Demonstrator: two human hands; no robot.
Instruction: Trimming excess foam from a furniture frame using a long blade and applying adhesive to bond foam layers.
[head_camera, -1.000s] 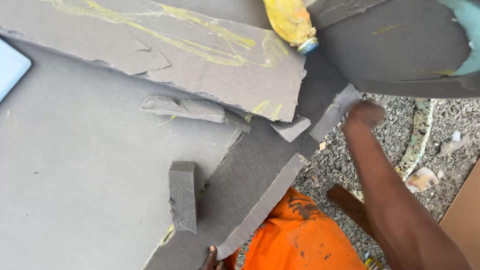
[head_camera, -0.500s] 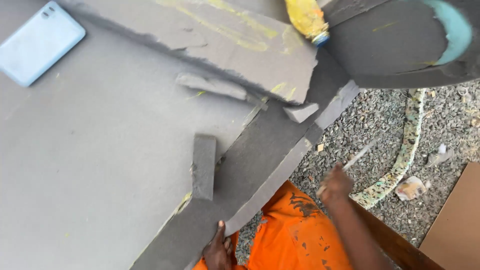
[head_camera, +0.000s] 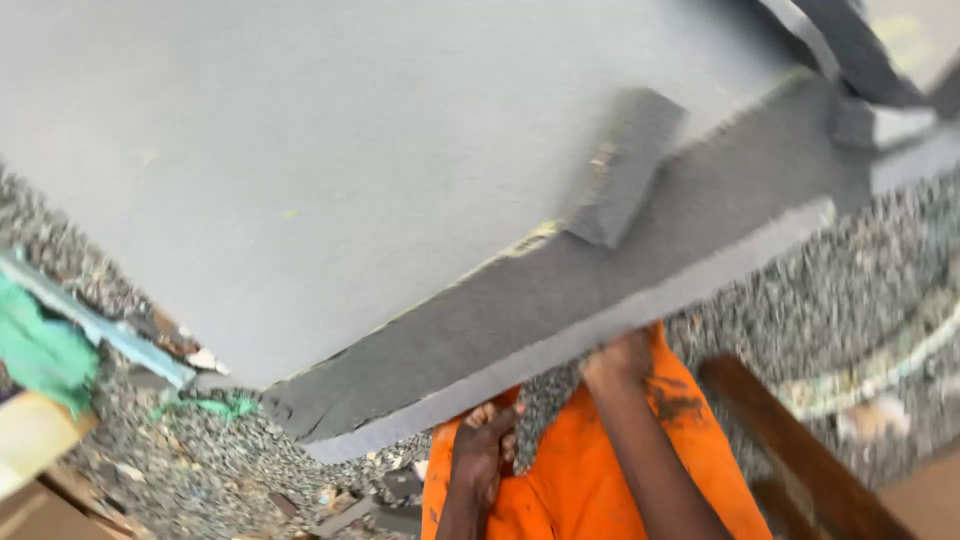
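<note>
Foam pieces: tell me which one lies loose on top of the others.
The small dark grey block, lying across the seam between the pale sheet and the darker strip.

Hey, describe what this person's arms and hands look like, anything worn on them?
Both arms are bare to the frame edge: no sleeves or gloves. The left hand and right hand show no rings or wristbands, though the picture is blurred. Orange clothing with dark smudges lies beneath them.

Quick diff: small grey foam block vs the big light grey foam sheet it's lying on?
The small foam block is a short, narrow rectangular offcut; the light grey foam sheet is a wide slab filling most of the view. The block is darker grey with a rough, coarse surface; the sheet is paler and smooth. The block lies loose on top, near the sheet's lower edge; the sheet lies flat underneath. Both are grey foam.
</note>
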